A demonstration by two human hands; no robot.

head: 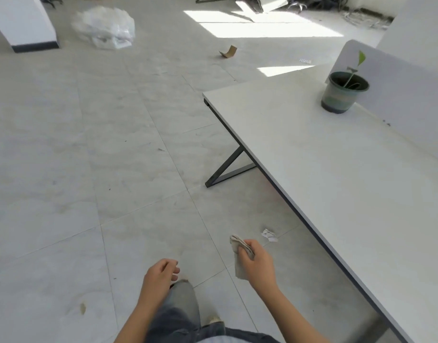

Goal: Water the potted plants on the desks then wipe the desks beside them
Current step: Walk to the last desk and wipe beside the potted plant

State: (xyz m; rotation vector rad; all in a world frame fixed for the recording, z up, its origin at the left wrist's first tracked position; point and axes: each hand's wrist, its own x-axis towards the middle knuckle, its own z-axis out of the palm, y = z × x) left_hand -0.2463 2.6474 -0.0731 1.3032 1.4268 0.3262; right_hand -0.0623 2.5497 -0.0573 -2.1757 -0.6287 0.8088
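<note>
A white desk (324,157) runs along the right side, with a dark metal leg under its near corner. Near its far end stands a green potted plant (344,92) with a thin stem and one leaf, against a white divider panel (398,95). My right hand (256,262) hangs over the floor left of the desk edge, shut on a crumpled beige cloth (239,256). My left hand (161,276) is lower and further left, fingers loosely curled and holding nothing. No watering vessel is in view.
Pale floor tiles fill the left and middle. A crumpled paper scrap (269,235) lies by the desk edge. Further off are a plastic bag (105,27), a cardboard piece (229,52), another white desk (22,21) at top left and tangled cables at the back.
</note>
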